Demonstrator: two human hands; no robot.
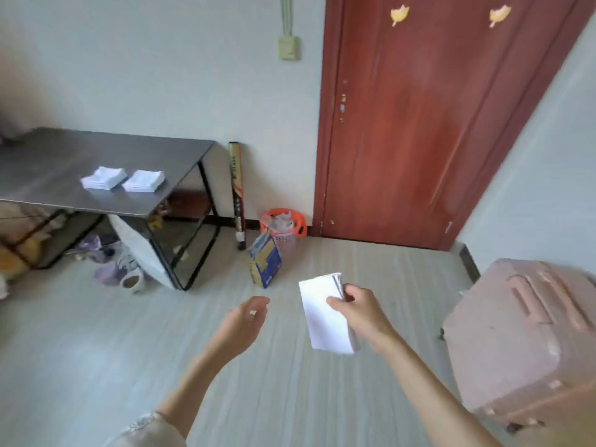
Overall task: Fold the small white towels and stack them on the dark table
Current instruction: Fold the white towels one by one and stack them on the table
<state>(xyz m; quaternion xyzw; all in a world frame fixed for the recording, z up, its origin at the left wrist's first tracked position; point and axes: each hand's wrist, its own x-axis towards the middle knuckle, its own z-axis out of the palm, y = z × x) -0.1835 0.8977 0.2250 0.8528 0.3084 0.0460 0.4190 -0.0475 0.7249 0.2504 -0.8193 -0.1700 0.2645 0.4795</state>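
pinching a folded white towel [325, 317] by its upper right corner, the right hand [358, 306] had thumb on the front face & fingers curled behind; towel hung in the air over the floor, well apart from the dark table [106, 156]; left hand [245, 321] was held out beside it, fingers loosely curled, holding nothing. two stacks of folded towels [124, 179] sat side by side near the table's front edge. risks, as a guess: w/ only one corner gripped the layers could fan open or the fold could drop out on the way over; a loose drop could land it skewed on a stack, or nudge the near stack off the edge, since both sat close to it; left hand prob. should support the free end before placing.
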